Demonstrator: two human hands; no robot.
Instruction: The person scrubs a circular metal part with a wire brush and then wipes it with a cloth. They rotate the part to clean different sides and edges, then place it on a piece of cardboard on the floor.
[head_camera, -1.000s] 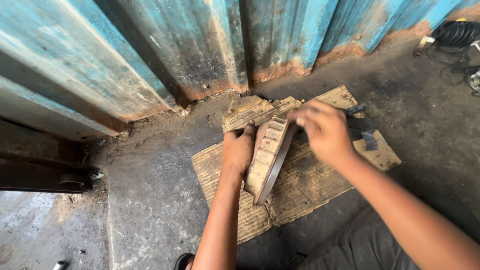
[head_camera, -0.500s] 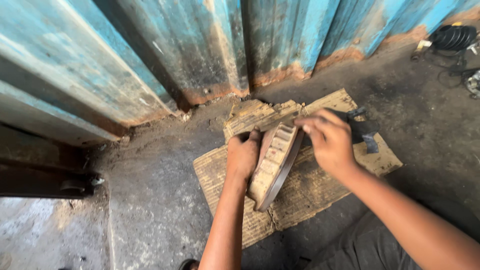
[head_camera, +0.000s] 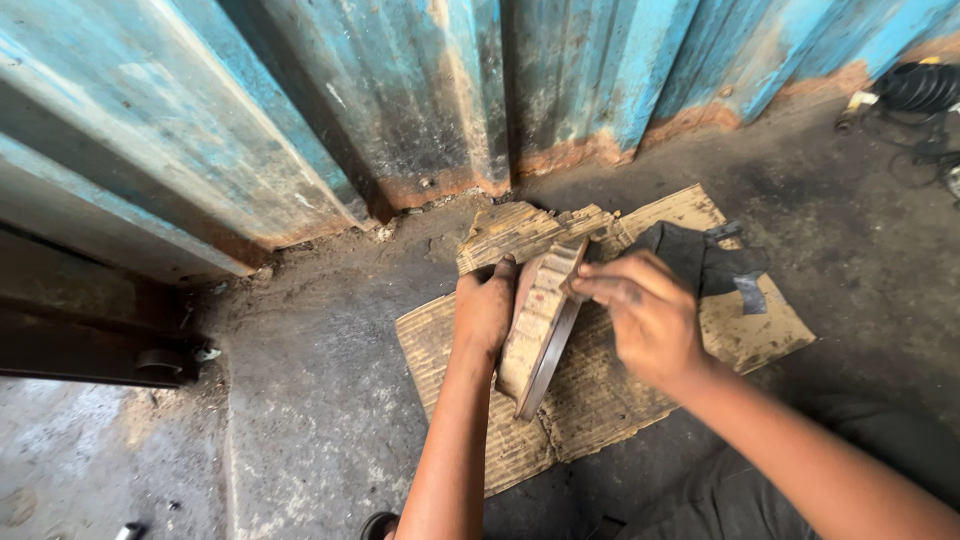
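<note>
Left hand (head_camera: 484, 312) is gripping the curved brake shoe (head_camera: 538, 322), standing it on edge at the cardboard sheet's (head_camera: 600, 400) middle; right hand (head_camera: 650, 318) is pinching fingers together on its top edge. Dark rag (head_camera: 705, 262) lying near the right corner.

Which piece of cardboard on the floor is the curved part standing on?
The large flat cardboard sheet under both hands bears the curved part. The small torn cardboard piece lies behind it, nearer the blue wall.

**Both hands meet mid-frame**

Left hand (head_camera: 485, 310) reaches straight up from the near edge, forearm bare, fingers curled shut in a grip. Right hand (head_camera: 650, 315) comes in slanting from the near right, fingertips pinched together, pointing left.
</note>
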